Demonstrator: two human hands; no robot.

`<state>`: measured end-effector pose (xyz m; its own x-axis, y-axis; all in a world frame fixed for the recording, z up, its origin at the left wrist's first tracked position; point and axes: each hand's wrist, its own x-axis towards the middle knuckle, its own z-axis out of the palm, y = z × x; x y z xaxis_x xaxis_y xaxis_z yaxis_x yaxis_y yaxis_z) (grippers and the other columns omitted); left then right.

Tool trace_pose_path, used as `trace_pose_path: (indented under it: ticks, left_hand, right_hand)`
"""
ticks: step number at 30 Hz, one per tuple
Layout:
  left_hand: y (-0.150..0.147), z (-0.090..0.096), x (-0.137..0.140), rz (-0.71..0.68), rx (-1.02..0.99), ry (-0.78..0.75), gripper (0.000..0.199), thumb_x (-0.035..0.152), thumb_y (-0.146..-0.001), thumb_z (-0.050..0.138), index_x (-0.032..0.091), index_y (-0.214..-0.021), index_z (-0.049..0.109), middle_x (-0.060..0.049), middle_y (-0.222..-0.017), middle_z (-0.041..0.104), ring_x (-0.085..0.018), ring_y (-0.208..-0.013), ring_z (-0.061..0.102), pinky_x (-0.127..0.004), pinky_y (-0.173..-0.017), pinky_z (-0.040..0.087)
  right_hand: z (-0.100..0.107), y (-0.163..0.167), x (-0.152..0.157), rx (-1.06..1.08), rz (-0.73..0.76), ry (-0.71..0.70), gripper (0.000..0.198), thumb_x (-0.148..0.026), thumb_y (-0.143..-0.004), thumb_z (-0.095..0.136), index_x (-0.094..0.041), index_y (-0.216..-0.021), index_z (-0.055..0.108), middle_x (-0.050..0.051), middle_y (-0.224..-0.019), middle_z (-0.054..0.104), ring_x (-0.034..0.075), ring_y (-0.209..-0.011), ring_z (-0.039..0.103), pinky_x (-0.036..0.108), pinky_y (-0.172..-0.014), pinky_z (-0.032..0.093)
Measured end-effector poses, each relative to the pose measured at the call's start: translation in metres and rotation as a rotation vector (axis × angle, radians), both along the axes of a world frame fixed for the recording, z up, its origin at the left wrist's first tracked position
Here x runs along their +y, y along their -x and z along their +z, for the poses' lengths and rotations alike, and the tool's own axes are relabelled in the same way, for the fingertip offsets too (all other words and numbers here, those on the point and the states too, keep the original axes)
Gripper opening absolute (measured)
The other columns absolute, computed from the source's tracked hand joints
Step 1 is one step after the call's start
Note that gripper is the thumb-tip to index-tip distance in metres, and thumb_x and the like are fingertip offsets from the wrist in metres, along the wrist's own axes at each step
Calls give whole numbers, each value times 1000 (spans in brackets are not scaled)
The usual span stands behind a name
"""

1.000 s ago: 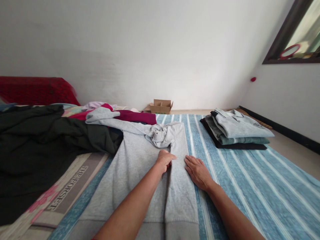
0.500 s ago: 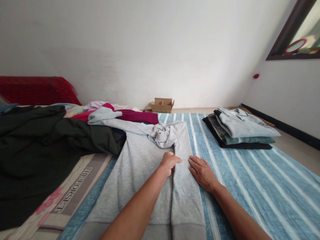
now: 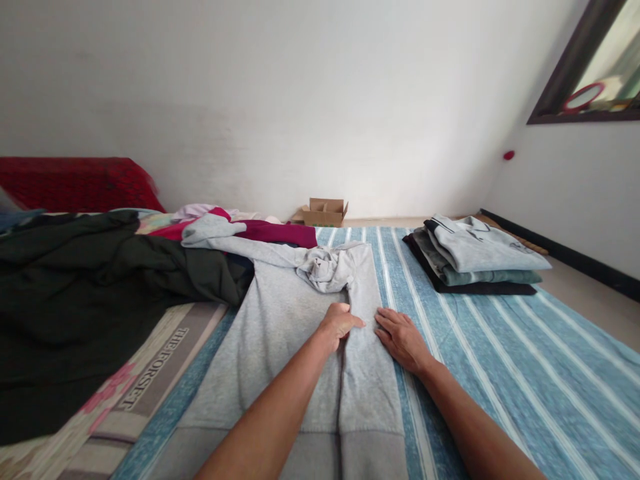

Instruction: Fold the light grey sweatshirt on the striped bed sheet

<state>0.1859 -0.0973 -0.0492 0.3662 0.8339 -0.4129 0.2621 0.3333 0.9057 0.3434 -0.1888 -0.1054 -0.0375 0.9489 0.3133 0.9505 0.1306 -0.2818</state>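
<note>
Grey sweatshirt (image 3: 280,313): spread on the striped sheet (image 3: 500,373), hem toward the person, one side turned inward as a long strip.
Left hand (image 3: 341,323): narrow grip on the strip's inner edge, thumb on top; how far the fingers tuck beneath, I can't quite see.
Right hand (image 3: 401,339): fingers extended, flat along the outer edge, seemingly to steady that fold.
Loose sleeve (image 3: 216,233): stretched leftward, clear of both hands.
Folded stack (image 3: 483,257): well apart at right, giving the sweatshirt room.
</note>
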Motion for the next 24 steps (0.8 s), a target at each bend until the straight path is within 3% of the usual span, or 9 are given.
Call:
trace_pose_path:
  ticks: [10,20,24]
  left_hand:
    - [-2,-3,5,8,-53,95,19,5,-47,65,16,-62,59,1,-56,63,-18,-52,61,-28,-51,47]
    - [-1,-10,0,63,17,14,16,4,-48,67,14,-59,62,4,-48,55,-12,-43,52,-21,-42,35]
    - [-6,-7,-1,69,-32,29,14,6,-50,65,15,-60,59,4,-48,56,-13,-44,54,-22,-44,38]
  right_hand:
    - [2,1,1,40,3,-47,33,-27,-93,47,-19,-122,59,11,-132,55,26,-123,47,46,-101,38]
    - [-3,-3,1,55,23,-107,26,-24,-93,46,-23,-107,68,9,-122,61,26,-117,53,46,-97,41]
    - [-4,-4,1,64,22,-110,24,-23,-91,49,-24,-106,68,8,-121,62,26,-116,53,45,-97,41]
